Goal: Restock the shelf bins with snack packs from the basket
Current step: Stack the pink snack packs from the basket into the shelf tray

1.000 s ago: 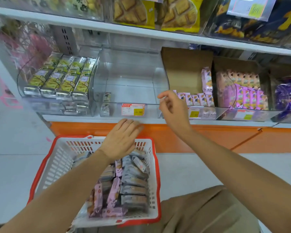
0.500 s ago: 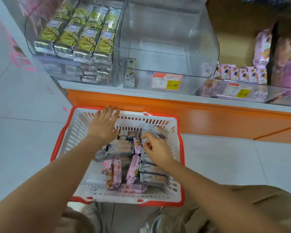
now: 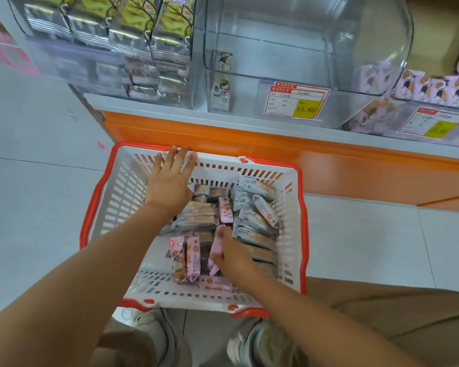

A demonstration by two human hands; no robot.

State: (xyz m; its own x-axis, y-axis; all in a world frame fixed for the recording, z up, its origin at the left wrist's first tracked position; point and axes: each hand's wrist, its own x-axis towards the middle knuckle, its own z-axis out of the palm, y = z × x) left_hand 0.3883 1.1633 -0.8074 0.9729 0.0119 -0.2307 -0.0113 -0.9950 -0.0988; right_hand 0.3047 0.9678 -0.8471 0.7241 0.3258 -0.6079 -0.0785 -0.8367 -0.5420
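Note:
A white basket with a red rim point(image 3: 117, 192) stands on the floor below the shelf, holding several grey snack packs point(image 3: 255, 218) and pink snack packs point(image 3: 186, 256). My left hand point(image 3: 171, 178) lies flat with straight fingers against the basket's far wall. My right hand point(image 3: 232, 254) is low in the basket, its fingers curled round a pink pack point(image 3: 215, 246). Directly above is a clear shelf bin point(image 3: 276, 46) with only a small pack point(image 3: 221, 92) at its left front. The bin to its right point(image 3: 435, 86) holds pink packs.
The bin to the left point(image 3: 122, 33) is full of yellow-and-silver packs. An orange base panel point(image 3: 276, 157) runs under the shelf edge. A price tag reading 15.80 point(image 3: 296, 100) hangs on the middle bin. My knees and shoes point(image 3: 249, 343) are just behind the basket on grey floor tiles.
My right hand has come down from the shelf into the basket and moved nearer onto a pink pack. My left hand shifted to the basket's far wall. The camera tilted downward.

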